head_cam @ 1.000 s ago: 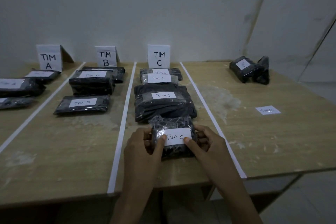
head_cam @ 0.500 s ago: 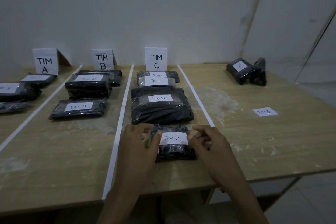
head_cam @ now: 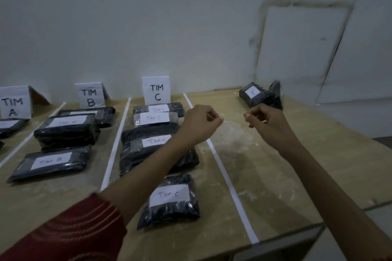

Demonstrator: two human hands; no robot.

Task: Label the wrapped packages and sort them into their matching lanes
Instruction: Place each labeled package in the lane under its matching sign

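Hovering above the wooden table (head_cam: pixel 286 176), both hands are up in the air with nothing under them. The left hand (head_cam: pixel 199 123) hangs over the white tape line (head_cam: pixel 229 182) on the right edge of lane C, fingers curled into the palm, gripping nothing. The right hand (head_cam: pixel 267 121) floats just beside it, a small gap between the two, fingers also curled with thumb against forefinger. I can't make out anything held there.

Down in lane C, the small wrapped package (head_cam: pixel 169 216) lies flat near the front edge, free of both hands, its white label (head_cam: pixel 168 195) reading TIM C. Behind it sits a large TIM C package (head_cam: pixel 146 154), then two more (head_cam: pixel 156 117) stacked in front of the TIM C sign (head_cam: pixel 156 90).

Over in lane B, past the next tape line (head_cam: pixel 115 146), three labelled packages lie ahead of the TIM B sign (head_cam: pixel 90 95); the nearest one (head_cam: pixel 49 163) reads TIM B. The TIM A sign (head_cam: pixel 14 103) stands at the far left.

At the table's back right corner, well apart from the lanes, sit two dark packages (head_cam: pixel 256 95). A red sleeve (head_cam: pixel 74 235) covers the left arm.
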